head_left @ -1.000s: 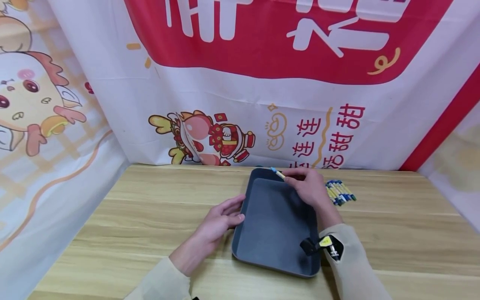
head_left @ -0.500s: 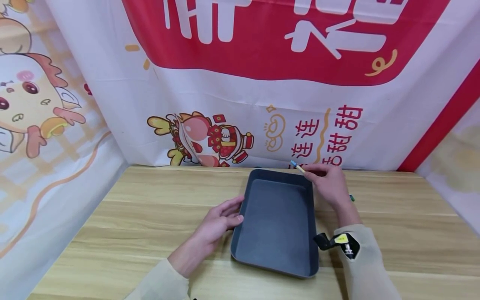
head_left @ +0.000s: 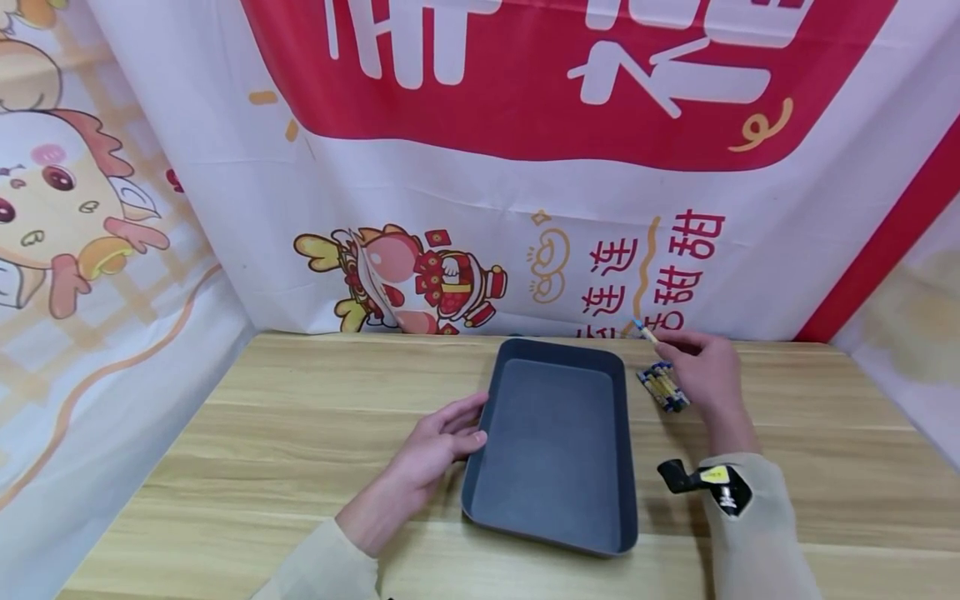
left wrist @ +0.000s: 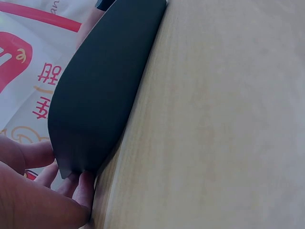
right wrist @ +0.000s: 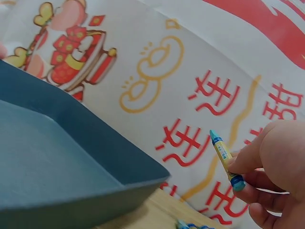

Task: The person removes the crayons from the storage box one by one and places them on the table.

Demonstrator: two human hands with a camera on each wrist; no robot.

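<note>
A blue-tipped crayon (right wrist: 223,155) with a yellow wrapper is pinched between the thumb and fingers of my right hand (head_left: 708,371). That hand is raised at the back right of the dark grey tray (head_left: 551,542), its crayon tip pointing up and left. Just below it, a row of several crayons (head_left: 660,387) lies on the table beside the tray. My left hand (head_left: 435,446) rests against the tray's left side, fingers fairly straight. In the left wrist view its fingertips (left wrist: 85,183) touch the outer wall of the tray (left wrist: 97,100).
The wooden table (head_left: 322,400) runs back to a printed white and red cloth (head_left: 450,183) hanging behind it. Another printed cloth (head_left: 67,333) hangs at the left. A black wrist mount (head_left: 731,490) sits on the right sleeve.
My right hand, holding the crayon, has moved right from over the tray's back corner to above the crayon row, part of which it now leaves uncovered. The left hand and tray stay put.
</note>
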